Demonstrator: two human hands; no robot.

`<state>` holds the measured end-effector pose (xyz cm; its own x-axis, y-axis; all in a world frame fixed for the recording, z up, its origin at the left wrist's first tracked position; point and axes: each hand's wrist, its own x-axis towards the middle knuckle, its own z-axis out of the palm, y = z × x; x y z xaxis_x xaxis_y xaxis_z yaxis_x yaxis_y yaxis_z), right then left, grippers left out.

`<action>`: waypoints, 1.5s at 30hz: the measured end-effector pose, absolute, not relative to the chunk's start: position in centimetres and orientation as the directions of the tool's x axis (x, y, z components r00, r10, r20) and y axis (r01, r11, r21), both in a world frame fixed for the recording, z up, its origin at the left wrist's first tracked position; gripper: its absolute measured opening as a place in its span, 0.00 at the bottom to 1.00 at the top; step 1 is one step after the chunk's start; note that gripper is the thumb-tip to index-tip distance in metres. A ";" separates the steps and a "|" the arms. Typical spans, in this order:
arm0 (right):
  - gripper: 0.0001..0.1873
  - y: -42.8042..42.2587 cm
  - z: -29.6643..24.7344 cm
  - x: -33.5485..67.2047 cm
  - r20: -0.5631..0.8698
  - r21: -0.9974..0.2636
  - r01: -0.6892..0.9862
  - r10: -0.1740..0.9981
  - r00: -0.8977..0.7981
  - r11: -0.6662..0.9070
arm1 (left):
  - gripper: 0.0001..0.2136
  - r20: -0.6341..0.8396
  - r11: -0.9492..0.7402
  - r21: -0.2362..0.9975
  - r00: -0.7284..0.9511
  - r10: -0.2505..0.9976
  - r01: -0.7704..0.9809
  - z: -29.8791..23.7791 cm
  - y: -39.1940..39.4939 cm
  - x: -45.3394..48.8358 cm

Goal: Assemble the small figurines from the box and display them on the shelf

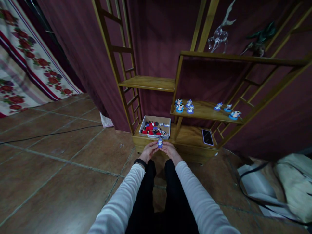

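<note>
A small purple-and-white figurine point(160, 143) is held upright between my two hands, in front of the low shelf. My left hand point(150, 151) pinches it from the left side, and my right hand point(170, 150) grips it from the right. Just beyond them, a white cardboard box point(157, 118) on the bottom shelf holds several red, black and white figurines point(151, 128). On the middle shelf at right stand purple figurines point(190, 109) and blue-based figurines point(179, 108), in a left cluster and a right cluster.
The wooden shelf unit point(148, 82) stands before a dark red curtain point(156, 35). A phone point(207, 137) lies on the bottom shelf. Higher up are a clear deer statue point(220, 35) and a dark green statue point(262, 39). Bags point(294, 182) sit on the floor at right; a cable point(53, 133) crosses the left.
</note>
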<state>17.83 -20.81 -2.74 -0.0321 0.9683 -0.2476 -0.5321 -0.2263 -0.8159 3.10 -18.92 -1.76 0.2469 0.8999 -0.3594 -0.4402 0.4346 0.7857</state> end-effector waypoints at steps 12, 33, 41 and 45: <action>0.08 -20.9 -2.6 18.4 -0.296 -0.819 -0.508 0.955 -0.021 -0.265 | 0.12 -0.307 0.400 0.809 0.270 0.912 -0.432 -2.3 -18.6 3.0; 0.11 -20.9 -2.1 18.3 -0.314 -0.835 -0.461 0.948 -0.051 -0.301 | 0.08 -0.405 0.475 0.777 0.250 0.879 -0.413 -2.2 -18.3 2.8; 0.11 -20.9 -2.3 18.2 -0.309 -0.853 -0.429 0.950 -0.044 -0.297 | 0.07 -0.435 0.497 0.781 0.242 0.867 -0.379 -2.2 -18.2 2.8; 0.11 -20.8 -2.5 18.1 -0.329 -0.858 -0.406 0.944 -0.031 -0.313 | 0.07 -0.440 0.504 0.781 0.249 0.863 -0.368 -2.4 -18.1 2.9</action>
<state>18.12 -20.83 -2.49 -0.0306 0.9437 -0.3294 -0.4064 -0.3128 -0.8585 2.85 -18.14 -2.35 0.2490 0.8629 -0.4398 -0.3676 0.5043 0.7813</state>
